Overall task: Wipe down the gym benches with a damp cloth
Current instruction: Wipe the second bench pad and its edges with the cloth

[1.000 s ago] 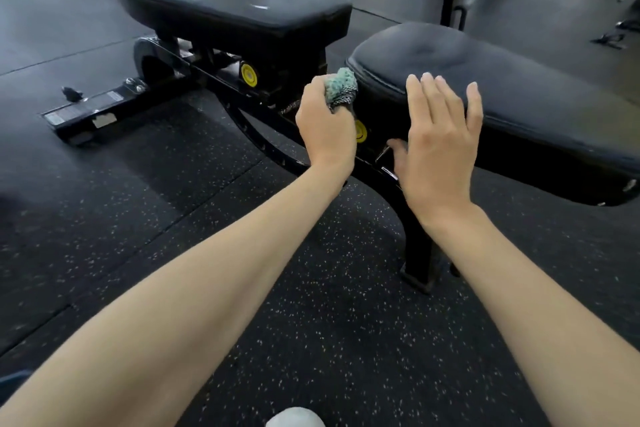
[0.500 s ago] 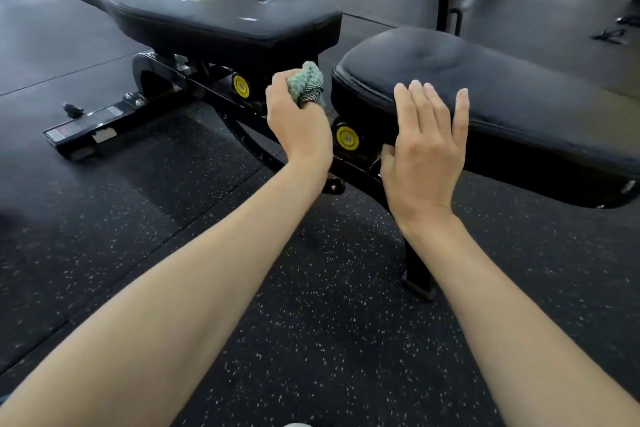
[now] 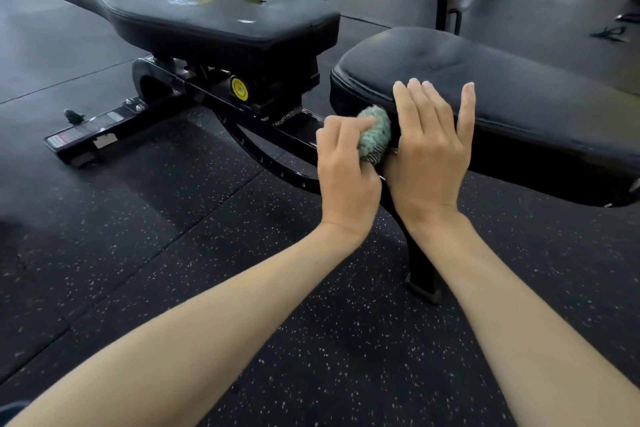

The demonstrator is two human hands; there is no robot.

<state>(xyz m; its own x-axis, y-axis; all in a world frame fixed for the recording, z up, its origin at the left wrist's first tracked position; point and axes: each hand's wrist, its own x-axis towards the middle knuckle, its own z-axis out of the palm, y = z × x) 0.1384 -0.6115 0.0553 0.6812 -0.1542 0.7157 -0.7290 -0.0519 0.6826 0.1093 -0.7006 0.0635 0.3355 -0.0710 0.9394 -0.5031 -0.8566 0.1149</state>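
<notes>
Head view: left hand (image 3: 346, 173) fingers (image 3: 348, 130) around cloth (image 3: 375, 132), right hand (image 3: 427, 159) fingers (image 3: 414, 104) straight against bench (image 3: 526, 97).

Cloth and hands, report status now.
Left hand grips the cloth, pressed to the seat pad edge. Right hand open, flat on the pad. Right hand beside cloth, possibly in its path.

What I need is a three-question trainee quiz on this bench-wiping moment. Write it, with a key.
1. True or false: the left hand grips the green cloth.
2. The right hand is: A) open, fingers straight, at the seat pad edge; B) flat on the floor; C) curled round a dumbbell.
3. Which pad shows pale smears on top?
Key: 1 true. 2 A. 3 the long back pad.
</notes>
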